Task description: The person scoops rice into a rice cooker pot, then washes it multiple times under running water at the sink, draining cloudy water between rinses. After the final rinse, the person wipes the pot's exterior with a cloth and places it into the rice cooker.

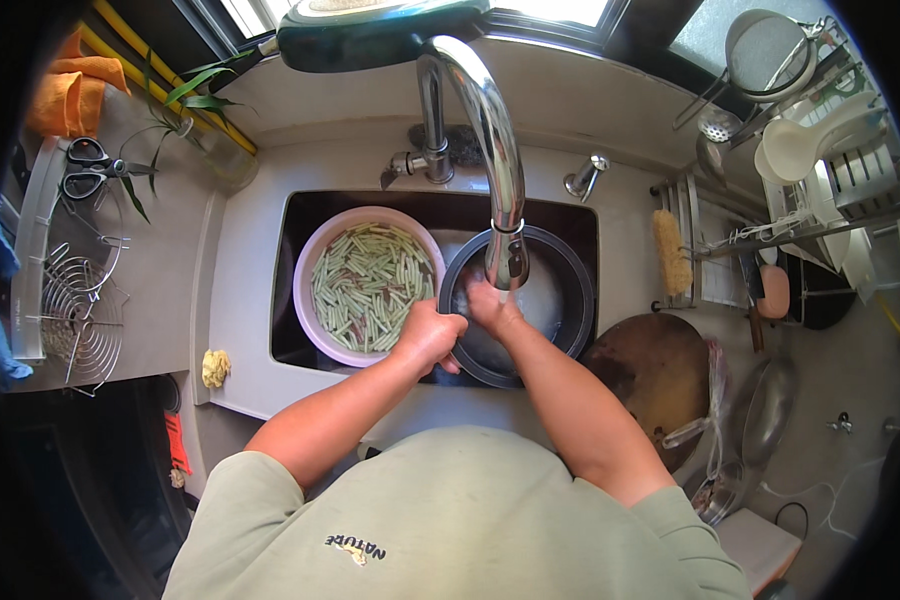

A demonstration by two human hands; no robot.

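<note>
Inside the black sink (562, 210), a dark round pot (581, 315) stands on the right with cloudy water in it. My left hand (431, 334) grips the pot's near left rim, thumb over the edge. Down in the pot is my right hand (491, 304), its fingers blurred by the water, so whether they hold anything does not show. Right above it hangs the spout of a chrome faucet (495, 150), with a little water visible at its tip. A pink basin (302, 292) sits to the left, full of cut green bean pieces (367, 285) in water.
A yellow crumpled cloth (215, 368) lies on the counter's left edge. Further left are scissors (94, 169), wire racks (82, 315) and a plant in a glass vase (225, 157). Right of the sink stand a round wooden cutting board (652, 375) and a dish rack (802, 232).
</note>
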